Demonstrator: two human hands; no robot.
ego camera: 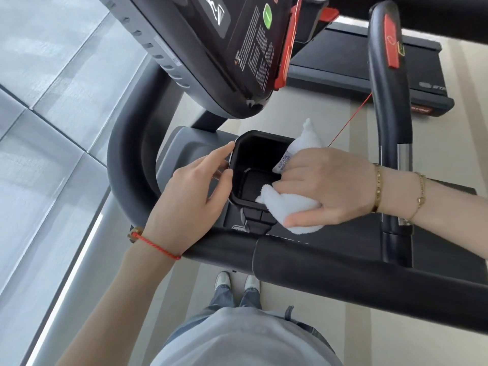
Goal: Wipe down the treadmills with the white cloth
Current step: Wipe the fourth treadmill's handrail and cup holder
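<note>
My right hand (326, 187) grips the bunched white cloth (287, 204) at the right rim of a black square cup holder (253, 165) in the treadmill's console tray. One end of the cloth sticks up behind my hand and a care label shows beside my fingers. Resting on the holder's left rim is my left hand (195, 186), forefinger stretched along the edge and thumb on the near corner. The treadmill's black front handlebar (343, 262) runs across just below both hands.
The console panel (219, 48) with a green button and red trim hangs above the tray. A black side handrail (388, 101) with a red pad rises at the right, beside a red safety cord. A second treadmill deck (356, 67) lies beyond. Grey window sill at left.
</note>
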